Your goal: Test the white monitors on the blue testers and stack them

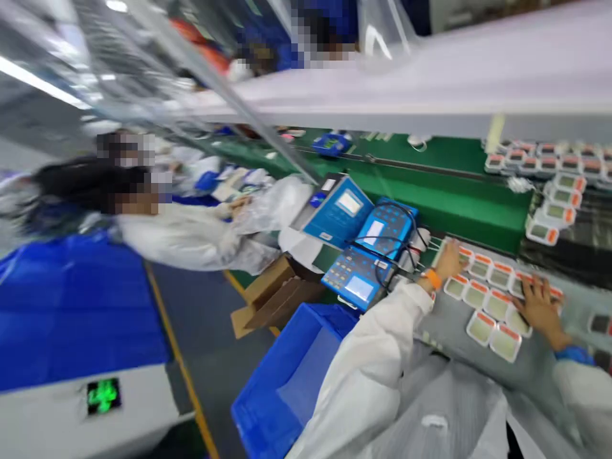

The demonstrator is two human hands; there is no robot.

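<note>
As the two bare hands lie over a grid of white-framed display units [497, 306] with orange-red ends and pale green screens, the person's left hand [447, 264], wearing an orange wristband [433, 278], sits at the grid's upper end, looking flat, though blur hides whether it grips anything. The right hand [540, 309], at a blue cuff [574, 355], has its fingers [528, 290] spread across the units, pinching nothing that shows. The units lie in rows on a grey bench top [442, 335], and more of them stand in rows farther along, on a dark strip [574, 252] beside a green conveyor belt [430, 191]. Just past the left hand, three blue control consoles [356, 277] with small screens lie tangled in black cables [382, 245]. Below them are an open cardboard box [272, 296] and a blue plastic crate [287, 376]. Across the aisle, a co-worker [191, 236] in a white smock reaches toward the consoles, another person [124, 150] stands beyond, and a blue-covered cart [71, 306] shows a green light [102, 395].
</note>
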